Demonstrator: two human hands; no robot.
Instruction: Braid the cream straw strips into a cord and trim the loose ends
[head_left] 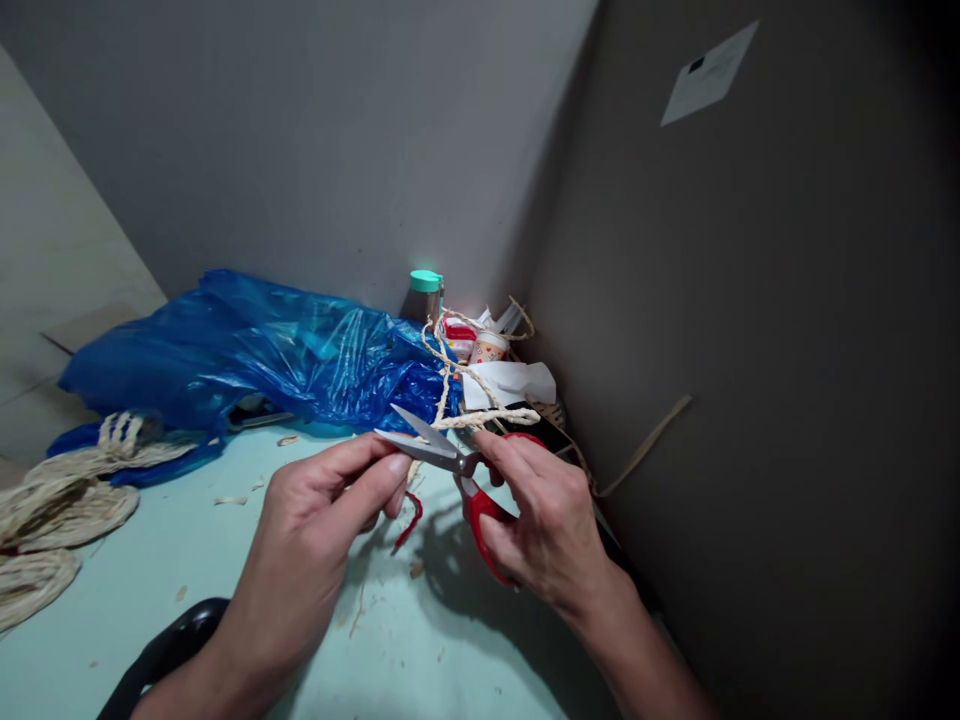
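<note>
In my right hand (544, 515) is a pair of scissors (463, 464) with red handles, its blades apart and pointing left. My left hand (337, 495) pinches a braided straw cord (487, 418) between thumb and fingers, close to the blade tips. From there the pale cord runs up in loops behind the scissors. Part of it lies between or behind the blades; I cannot tell which. A short red string (409, 522) hangs below my left fingertips.
A crumpled blue plastic bag (247, 345) lies along the back wall. Behind the cord stand a teal-capped bottle (426, 283), a patterned paper cup (490, 346) and white paper (510, 384). Braided straw bundles (67, 500) lie at left. Straw scraps dot the pale table (375, 660). A dark wall rises at right.
</note>
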